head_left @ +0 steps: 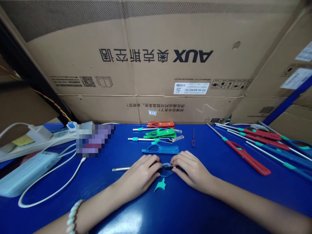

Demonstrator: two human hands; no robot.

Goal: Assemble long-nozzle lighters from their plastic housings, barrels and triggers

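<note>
Low over the blue table, both hands work on a long-nosed gas lighter in parts. My left hand (146,169) is closed around it, with the metal tube (120,169) sticking out to the left. Thin white wires (166,164) and part of a blue handle shell (166,172) show between the hands. On the right end, my right hand (192,167) closes its fingertips at a small black piece (168,167); its palm side is hidden. Just below lies a loose teal trigger (160,185). Behind the hands rests another blue handle shell (161,149).
Green handle shells (162,133), red-orange shells (161,124) and metal tubes (140,139) lie farther back. A small purple screwdriver (193,141) is to their right. Several whole lighters (246,156) lie at right. A light-blue power bank (30,172) and white cable (51,198) sit at left.
</note>
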